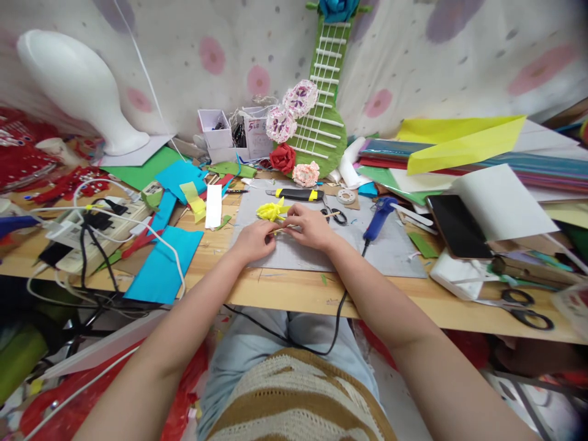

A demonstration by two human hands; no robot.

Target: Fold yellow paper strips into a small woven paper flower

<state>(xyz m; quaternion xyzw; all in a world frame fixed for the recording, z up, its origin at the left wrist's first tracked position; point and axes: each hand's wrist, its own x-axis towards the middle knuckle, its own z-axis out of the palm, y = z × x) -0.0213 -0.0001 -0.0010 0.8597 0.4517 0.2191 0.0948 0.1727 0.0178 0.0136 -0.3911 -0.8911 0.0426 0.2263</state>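
Over a grey cutting board [395,257], my left hand [254,242] and my right hand [310,226] meet with their fingers pinched together. A thin wooden stick [331,214] runs through the fingers of my right hand, its end poking out on the right. My left fingertips close on its other end; whether they also grip a small piece is too hidden to tell. Just beyond the fingers is a yellow crepe paper flower [271,210], lying on the board or touching the hands. A yellow and black utility knife [299,194] lies behind it.
A blue glue gun [380,217] rests on the right, its black cord hanging over the table edge. Small scissors [339,217] and a tape roll [346,196] lie behind my right hand. A power strip [98,229] with cables stands left. A green paper guitar [324,131] leans at the back.
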